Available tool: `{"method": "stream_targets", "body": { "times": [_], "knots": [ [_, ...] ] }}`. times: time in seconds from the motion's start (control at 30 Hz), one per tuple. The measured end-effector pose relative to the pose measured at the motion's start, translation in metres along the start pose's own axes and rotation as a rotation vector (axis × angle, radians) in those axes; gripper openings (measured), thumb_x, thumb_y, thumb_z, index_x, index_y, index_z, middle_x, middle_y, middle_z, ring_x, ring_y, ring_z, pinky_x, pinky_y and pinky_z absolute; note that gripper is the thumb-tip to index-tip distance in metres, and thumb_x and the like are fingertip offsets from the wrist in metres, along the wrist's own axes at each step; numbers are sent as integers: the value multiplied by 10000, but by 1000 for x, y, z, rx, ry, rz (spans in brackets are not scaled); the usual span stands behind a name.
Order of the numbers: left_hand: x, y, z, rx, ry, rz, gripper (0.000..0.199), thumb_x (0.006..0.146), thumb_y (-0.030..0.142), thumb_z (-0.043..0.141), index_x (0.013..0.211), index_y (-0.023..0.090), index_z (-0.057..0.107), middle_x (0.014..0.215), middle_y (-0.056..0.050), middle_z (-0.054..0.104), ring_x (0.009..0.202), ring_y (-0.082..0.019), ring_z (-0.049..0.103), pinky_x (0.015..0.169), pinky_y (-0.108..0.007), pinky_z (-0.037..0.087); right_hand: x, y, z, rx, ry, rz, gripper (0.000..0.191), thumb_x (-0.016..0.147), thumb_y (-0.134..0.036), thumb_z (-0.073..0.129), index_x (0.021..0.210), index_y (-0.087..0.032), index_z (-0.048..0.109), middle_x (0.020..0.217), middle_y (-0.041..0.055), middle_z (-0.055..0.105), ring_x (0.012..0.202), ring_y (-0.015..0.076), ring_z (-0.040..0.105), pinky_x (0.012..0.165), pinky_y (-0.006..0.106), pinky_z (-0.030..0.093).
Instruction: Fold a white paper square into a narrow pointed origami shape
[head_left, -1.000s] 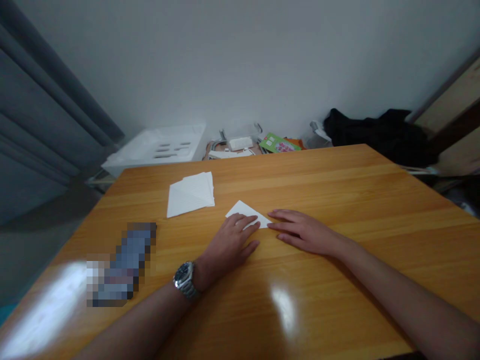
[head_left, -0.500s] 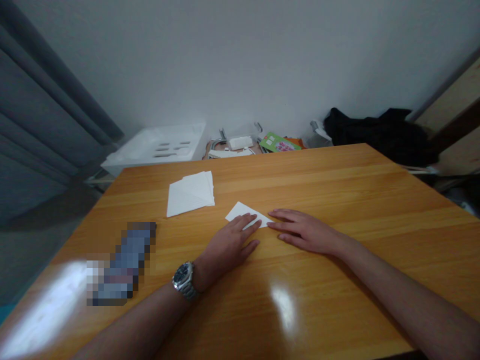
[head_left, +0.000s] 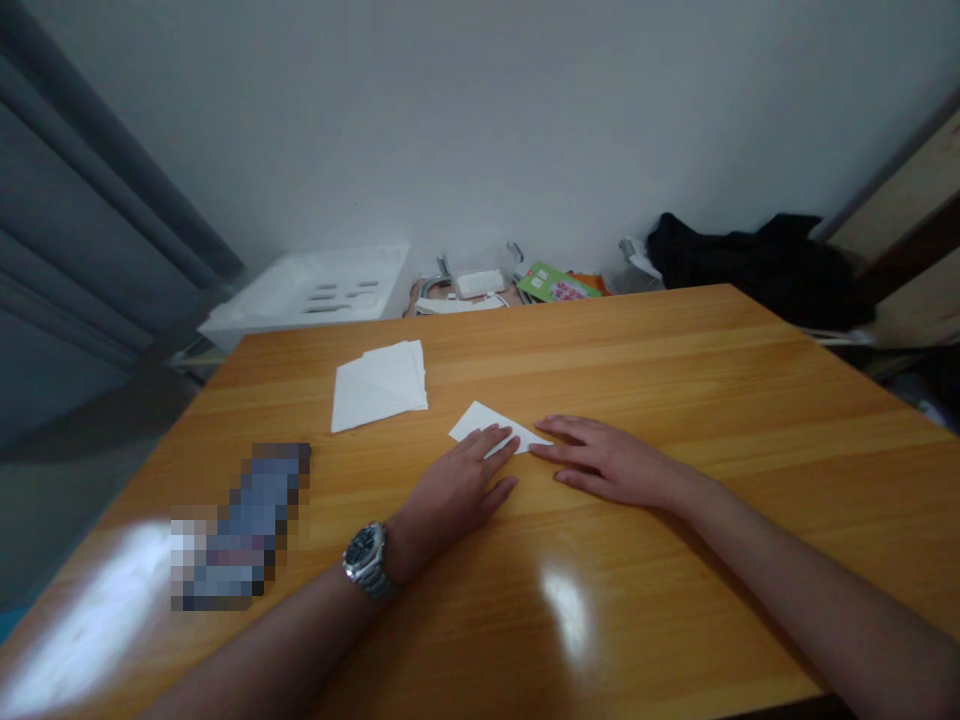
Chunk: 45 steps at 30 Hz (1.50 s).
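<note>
A small piece of folded white paper (head_left: pixel 474 418), roughly triangular, lies flat on the wooden table (head_left: pixel 675 370). My left hand (head_left: pixel 466 478) rests on it with fingers stretched out, hiding part of its lower side. At the paper's right-hand point, the fingertips of my right hand (head_left: pixel 611 462) touch the edge; its fingers are spread and lie flat. My left wrist wears a metal watch (head_left: pixel 365 552). Several white paper sheets (head_left: pixel 379 385) lie in a loose stack farther back on the left.
A blurred-out, phone-like object (head_left: pixel 247 525) lies at the table's left. Behind the far edge are a white plastic tray (head_left: pixel 300 280), a green booklet (head_left: pixel 559 284), small white items (head_left: pixel 480 284) and a black cloth heap (head_left: pixel 750 265). A grey curtain (head_left: pixel 67 220) hangs left.
Hardly anything differs. My right fingertips have slid very slightly left along the paper's point; my left hand stays on the paper. The whole view has shifted a little.
</note>
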<state>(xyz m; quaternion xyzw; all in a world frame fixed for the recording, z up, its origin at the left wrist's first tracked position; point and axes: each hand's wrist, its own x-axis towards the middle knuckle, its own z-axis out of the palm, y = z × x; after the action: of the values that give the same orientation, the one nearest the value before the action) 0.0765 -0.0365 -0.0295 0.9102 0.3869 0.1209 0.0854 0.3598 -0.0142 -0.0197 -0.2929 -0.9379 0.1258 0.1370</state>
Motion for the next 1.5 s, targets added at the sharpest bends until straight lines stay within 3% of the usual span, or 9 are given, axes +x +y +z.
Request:
{"method": "stream_targets", "body": {
  "times": [0.3,0.47,0.83,1.1,1.3,1.5],
  "knots": [
    [0,2,-4,-8,7,40,487,1021,334,485,1501,296,413,1556,-92,420,1449,-245,385,1203,-474,336,-1,-2,1,-16,6,-2,528,993,-366,556,1505,-310,442,1567,109,421,1414,304,426,1142,537,389],
    [0,2,-4,-17,1,27,455,1020,329,486,1468,259,469,1549,-103,430,1449,-248,383,1211,-461,325,-4,1,3,10,14,39,436,1033,-286,464,1467,-287,504,1558,78,438,1413,261,441,1166,490,387],
    [-1,1,-2,-25,15,17,455,1013,337,492,1461,259,480,1574,-86,400,1461,-245,364,1218,-466,315,-9,5,-5,18,-50,67,457,1037,-305,444,1490,-250,474,1563,72,426,1421,249,433,1183,473,372],
    [0,2,-5,19,37,30,461,998,343,512,1451,256,495,1580,-91,388,1477,-277,324,1217,-517,279,-6,6,-1,6,30,35,413,1016,-329,507,1422,-272,560,1511,88,501,1368,268,497,1134,494,420],
    [-1,5,-9,35,63,-44,466,983,381,531,1426,237,525,1463,-120,511,1344,-293,475,1151,-493,380,0,-1,1,1,48,-24,335,1006,-335,537,1312,-270,655,1453,92,567,1339,259,524,1114,489,433],
    [-2,2,-4,17,61,-27,463,992,381,520,1428,228,514,1477,-115,505,1362,-283,467,1146,-472,394,3,-6,6,26,82,-9,296,993,-332,562,1244,-231,684,1396,107,613,1292,264,567,1083,465,472]
  ]
}}
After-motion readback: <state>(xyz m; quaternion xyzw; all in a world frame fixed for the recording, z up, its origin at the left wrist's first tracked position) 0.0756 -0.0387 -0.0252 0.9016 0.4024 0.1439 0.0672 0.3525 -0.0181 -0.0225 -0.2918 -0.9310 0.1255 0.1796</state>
